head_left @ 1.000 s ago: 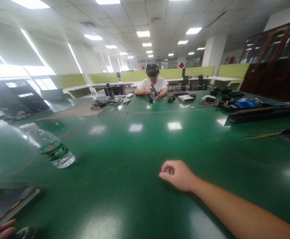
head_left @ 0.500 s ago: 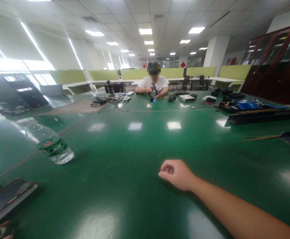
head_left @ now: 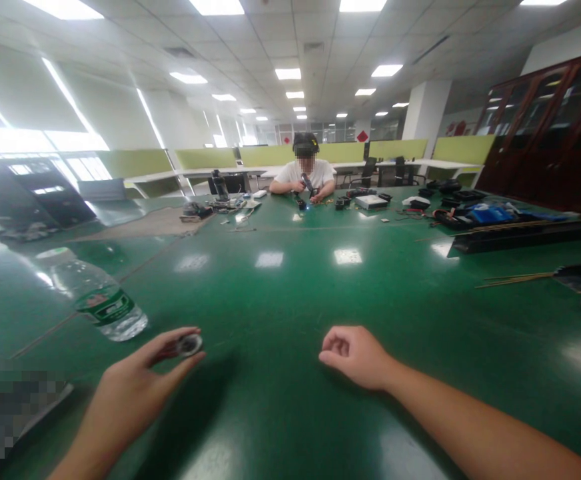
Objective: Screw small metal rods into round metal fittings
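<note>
Head view, my only feed. My left hand (head_left: 129, 385) is raised a little over the green table (head_left: 270, 293), its shadow falling on the surface beside it. Grip: closed on a small round piece (head_left: 189, 345), held at its edges between thumb and fingers. The piece has a pale rim and a darker middle; details too small to read. It sits left of centre, between my two hands and apart from the right.

My right hand (head_left: 358, 358) is low at the table, fingers curled in a loose fist, thumb side toward the left hand. Can't tell whether the palm is touching the surface.

A clear water bottle (head_left: 106, 305) with a green label is beyond the left hand, slanted in this wide view. Lower left corner: a flat dark item (head_left: 25, 403), partly pixelated.

Far side: a person (head_left: 303, 175) in a white top, head bent, handling a dark tool (head_left: 306, 181). Off to the right, a white box (head_left: 372, 201), a blue bundle (head_left: 491, 213) and thin sticks (head_left: 515, 280).
</note>
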Motion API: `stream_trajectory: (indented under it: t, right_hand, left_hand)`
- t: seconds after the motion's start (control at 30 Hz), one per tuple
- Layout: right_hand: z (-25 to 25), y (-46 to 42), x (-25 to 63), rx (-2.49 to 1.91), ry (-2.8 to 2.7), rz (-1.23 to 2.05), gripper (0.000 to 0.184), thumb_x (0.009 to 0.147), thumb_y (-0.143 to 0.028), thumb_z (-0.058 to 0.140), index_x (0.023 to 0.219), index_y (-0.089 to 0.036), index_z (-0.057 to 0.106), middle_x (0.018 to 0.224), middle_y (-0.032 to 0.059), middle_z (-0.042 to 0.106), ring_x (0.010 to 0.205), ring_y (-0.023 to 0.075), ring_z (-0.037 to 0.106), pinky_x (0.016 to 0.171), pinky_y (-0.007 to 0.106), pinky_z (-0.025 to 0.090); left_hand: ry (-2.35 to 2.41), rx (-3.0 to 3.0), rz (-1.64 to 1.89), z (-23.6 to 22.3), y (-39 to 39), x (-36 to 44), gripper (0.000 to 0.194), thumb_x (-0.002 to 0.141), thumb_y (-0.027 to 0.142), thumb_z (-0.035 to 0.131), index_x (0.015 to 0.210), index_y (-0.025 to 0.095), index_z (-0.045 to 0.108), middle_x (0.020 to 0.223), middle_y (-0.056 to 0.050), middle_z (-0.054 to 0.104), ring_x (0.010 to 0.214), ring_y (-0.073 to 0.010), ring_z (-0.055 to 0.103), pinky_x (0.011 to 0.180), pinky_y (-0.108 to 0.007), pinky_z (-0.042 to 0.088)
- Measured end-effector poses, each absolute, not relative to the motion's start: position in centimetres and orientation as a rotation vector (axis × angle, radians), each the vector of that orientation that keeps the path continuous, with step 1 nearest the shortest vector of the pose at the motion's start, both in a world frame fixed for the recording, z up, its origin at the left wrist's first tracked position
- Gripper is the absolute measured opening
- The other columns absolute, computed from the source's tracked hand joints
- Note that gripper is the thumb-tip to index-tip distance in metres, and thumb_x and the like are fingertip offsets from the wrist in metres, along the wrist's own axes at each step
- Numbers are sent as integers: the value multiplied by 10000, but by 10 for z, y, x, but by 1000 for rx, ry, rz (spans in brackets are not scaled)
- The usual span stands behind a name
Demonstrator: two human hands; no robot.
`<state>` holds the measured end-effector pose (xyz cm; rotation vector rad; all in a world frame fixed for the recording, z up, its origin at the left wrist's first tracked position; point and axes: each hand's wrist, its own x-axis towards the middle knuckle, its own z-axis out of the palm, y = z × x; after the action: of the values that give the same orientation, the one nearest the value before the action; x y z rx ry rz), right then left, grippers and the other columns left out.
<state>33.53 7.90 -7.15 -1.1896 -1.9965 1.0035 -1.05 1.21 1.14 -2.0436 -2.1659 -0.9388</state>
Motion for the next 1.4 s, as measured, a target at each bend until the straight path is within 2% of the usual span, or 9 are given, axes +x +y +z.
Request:
stream_trajectory:
  t: [0.03, 0.13, 0.3, 0.4, 0.53, 0.97, 1.23, 1.4]
  right_hand:
    - [-71, 79, 335, -1187, -1990, 1013, 140, 799, -306, 687, 853, -177, 702, 658, -15, 644, 563, 109, 539, 535, 218, 372]
    - [-70, 79, 336, -1188, -1948, 1046, 183, 796, -278, 683, 950, -180, 678, 658, -30, 629, 559, 106, 539, 542, 218, 380]
    - [-71, 81, 336, -1183, -1833, 1059, 366, 799, -218, 655, 1156, -203, 575, 683, -54, 600, 595, 115, 552, 579, 223, 404]
    - [-72, 80, 336, -1157, -1811, 1081, 420, 794, -182, 639, 1199, -213, 534, 690, -60, 585, 607, 120, 553, 581, 225, 403]
    - [-69, 79, 336, -1173, -1821, 1060, 418, 768, -139, 642, 1170, -208, 547, 680, -62, 570, 610, 125, 551, 588, 230, 396]
    - [-67, 76, 339, -1182, -1888, 1037, 362, 780, -141, 631, 1130, -213, 573, 676, -60, 570, 599, 126, 547, 580, 235, 384]
    - [-71, 78, 338, -1190, -1925, 1042, 324, 784, -162, 634, 1102, -206, 592, 678, -57, 597, 575, 113, 535, 562, 226, 386]
    - [-71, 78, 337, -1190, -1937, 1051, 297, 791, -163, 620, 1085, -198, 595, 662, -57, 602, 554, 102, 530, 544, 214, 375]
  left_hand:
    - [-2155, -2170, -938, 11, 24, 7, 427, 786, 551, 661, 1100, 261, 670, 956, 35, 746, 888, -196, 700, 838, -317, 557]
    - [-1931, -2468, -1084, 7, 53, 69, 316, 791, 387, 670, 1041, 195, 690, 984, -43, 734, 887, -215, 686, 849, -340, 554]
    - [-1752, -2735, -1133, -15, 71, 139, 208, 748, 158, 692, 945, 223, 679, 940, -24, 687, 869, -189, 635, 802, -313, 505]
    - [-1728, -2820, -1187, -34, 69, 143, 177, 775, 154, 692, 937, 226, 682, 912, -19, 656, 858, -175, 611, 770, -295, 476]
    - [-1691, -2908, -1285, -48, 67, 137, 243, 776, 159, 723, 1003, 242, 698, 958, -24, 645, 908, -172, 602, 805, -289, 469]
    - [-1611, -2870, -1428, -47, 69, 137, 275, 779, 92, 701, 1004, 250, 699, 980, -19, 645, 940, -167, 603, 825, -279, 471]
    - [-1887, -2803, -1460, -50, 70, 136, 296, 771, 155, 727, 1033, 261, 642, 1081, 3, 704, 1023, -187, 653, 915, -319, 490]
    - [-1918, -2928, -1575, -51, 69, 139, 247, 792, 190, 700, 980, 236, 547, 1171, -27, 698, 1138, -195, 636, 993, -347, 489]
